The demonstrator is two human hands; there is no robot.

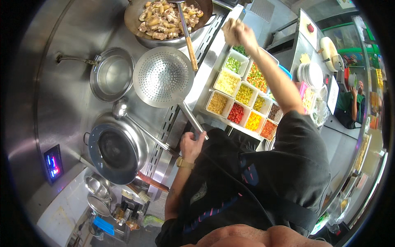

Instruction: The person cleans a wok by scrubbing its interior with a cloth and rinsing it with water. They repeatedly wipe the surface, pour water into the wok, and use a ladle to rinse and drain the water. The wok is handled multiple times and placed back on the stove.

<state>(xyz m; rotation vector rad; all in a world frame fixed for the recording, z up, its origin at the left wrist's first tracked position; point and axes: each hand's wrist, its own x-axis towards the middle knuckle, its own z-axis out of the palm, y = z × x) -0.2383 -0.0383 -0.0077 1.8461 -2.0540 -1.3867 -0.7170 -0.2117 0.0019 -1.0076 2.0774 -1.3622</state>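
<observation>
My left hand (192,147), with a gold-coloured watch on its wrist, holds the handle end of a large perforated metal skimmer (164,76). The skimmer's bowl lies over the steel counter. My right hand (247,36) is raised beyond the ingredient tubs and blurred. In it is a crumpled beige thing (230,31), too blurred to name. Nearby at the top, a wok (131,21) holds chopped meat pieces (166,18). A wooden-handled wok spatula (189,46) rests in it.
A metal ladle (120,109) lies beside a dark wok (114,149) and a metal basin (112,75) under a tap. White tubs (227,81) hold chopped vegetables and seasonings. Stacked plates (310,75) stand right. Another person (350,105) is at the far right.
</observation>
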